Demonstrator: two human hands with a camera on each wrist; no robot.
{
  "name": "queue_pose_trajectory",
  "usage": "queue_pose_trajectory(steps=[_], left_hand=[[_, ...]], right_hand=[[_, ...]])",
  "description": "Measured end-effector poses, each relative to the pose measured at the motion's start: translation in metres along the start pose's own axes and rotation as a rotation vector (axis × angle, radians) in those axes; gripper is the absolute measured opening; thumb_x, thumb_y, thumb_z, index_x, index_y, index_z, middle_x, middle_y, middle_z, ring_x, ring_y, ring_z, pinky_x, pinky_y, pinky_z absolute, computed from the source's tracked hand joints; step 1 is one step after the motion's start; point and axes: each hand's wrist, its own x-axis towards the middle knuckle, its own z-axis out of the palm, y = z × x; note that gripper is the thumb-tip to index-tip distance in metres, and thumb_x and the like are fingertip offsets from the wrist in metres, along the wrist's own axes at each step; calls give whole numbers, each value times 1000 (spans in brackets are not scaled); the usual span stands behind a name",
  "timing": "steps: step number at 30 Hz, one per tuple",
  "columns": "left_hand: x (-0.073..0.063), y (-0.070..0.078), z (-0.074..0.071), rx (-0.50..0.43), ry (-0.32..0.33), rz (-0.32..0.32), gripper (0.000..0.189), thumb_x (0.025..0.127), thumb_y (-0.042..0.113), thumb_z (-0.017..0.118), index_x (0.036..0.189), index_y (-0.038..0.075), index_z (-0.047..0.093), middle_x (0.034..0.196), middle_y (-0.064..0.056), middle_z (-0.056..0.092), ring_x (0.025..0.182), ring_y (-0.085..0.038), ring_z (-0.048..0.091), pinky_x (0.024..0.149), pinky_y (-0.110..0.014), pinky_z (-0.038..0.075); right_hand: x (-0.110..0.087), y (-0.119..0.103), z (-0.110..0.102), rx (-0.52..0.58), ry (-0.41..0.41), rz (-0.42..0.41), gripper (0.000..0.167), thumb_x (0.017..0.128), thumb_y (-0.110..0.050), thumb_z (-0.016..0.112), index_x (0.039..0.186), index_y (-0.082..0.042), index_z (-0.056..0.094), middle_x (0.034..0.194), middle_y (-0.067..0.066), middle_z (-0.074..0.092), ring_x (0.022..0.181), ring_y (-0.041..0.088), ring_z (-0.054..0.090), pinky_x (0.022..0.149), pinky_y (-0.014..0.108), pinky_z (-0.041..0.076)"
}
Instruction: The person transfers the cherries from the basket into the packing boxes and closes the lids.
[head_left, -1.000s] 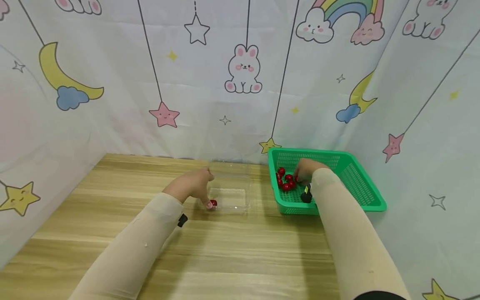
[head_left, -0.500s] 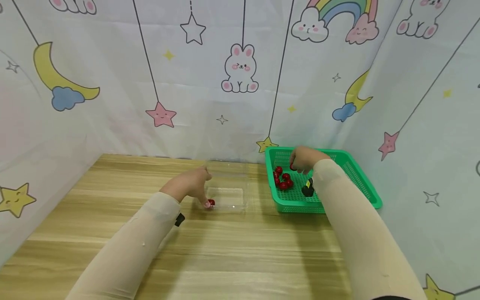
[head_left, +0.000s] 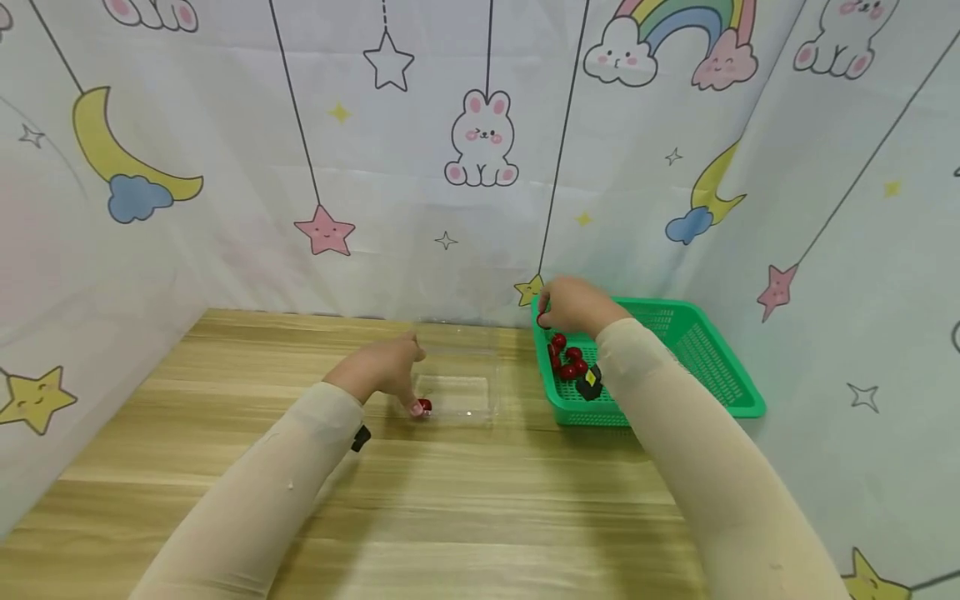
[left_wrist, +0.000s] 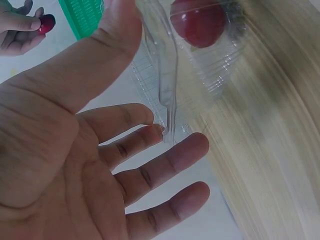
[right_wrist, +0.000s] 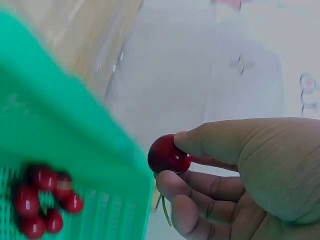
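Note:
My right hand pinches a red cherry between thumb and fingertips, its green stem hanging down. It is above the left back rim of the green basket. Several more cherries lie in the basket's left part. My left hand rests at the left side of a clear plastic box, fingers spread and nearly straight; the thumb lies by its near corner and some fingertips touch its edge. One cherry sits inside the box by that corner, seen through the plastic.
A wood-grain table carries the box and the basket. A white cloth with cartoon prints hangs behind the table and along the sides. Between box and basket lies a strip of tabletop. A small black device sits under my right wrist.
My right hand has lifted a cherry from inside the basket and moved left with it to the basket's rim. The left hand and the box have stayed in place.

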Motion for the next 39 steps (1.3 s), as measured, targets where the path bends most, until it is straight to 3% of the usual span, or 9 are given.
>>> queue_pose_trajectory(steps=[7,14,18,27,32,39], left_hand=[[1,-1,0,19,6,-3,110,83,36,105,171,2,49,189,-23,21,166,-51,42,133,-65,43],[4,-2,1,36,7,-2,110,82,40,105,171,4,50,188,-22,24,165,-49,45,132,-65,45],[6,-2,0,31,3,-8,110,82,41,105,171,4,51,188,-21,25,164,-49,46,131,-64,46],[6,-4,1,44,-5,-8,111,81,42,106,170,4,51,189,-24,21,164,-48,46,130,-63,48],[2,-1,1,53,-2,2,111,81,42,106,170,4,52,188,-26,22,163,-49,47,130,-63,48],[2,-3,0,57,3,3,112,80,43,106,170,4,51,188,-26,23,163,-49,48,129,-63,49]], right_hand=[[-1,-45,18,12,-19,-132,22,112,-17,73,130,-7,80,131,14,81,117,30,77,101,46,67],[3,-77,51,-12,-55,-246,11,111,-17,76,115,-9,83,113,7,80,97,21,71,89,40,63],[10,-90,72,-38,-73,-279,10,109,-18,78,113,-9,82,110,6,79,96,19,70,90,39,64],[28,-102,113,23,-134,-330,9,104,-14,84,96,-10,83,93,-1,79,81,12,66,79,30,61],[34,-102,129,57,-178,-328,8,105,-17,84,99,-15,88,95,-4,84,82,8,72,79,29,65],[34,-107,133,98,-196,-356,9,105,-17,83,105,-14,91,99,-2,88,81,6,75,78,26,65]])
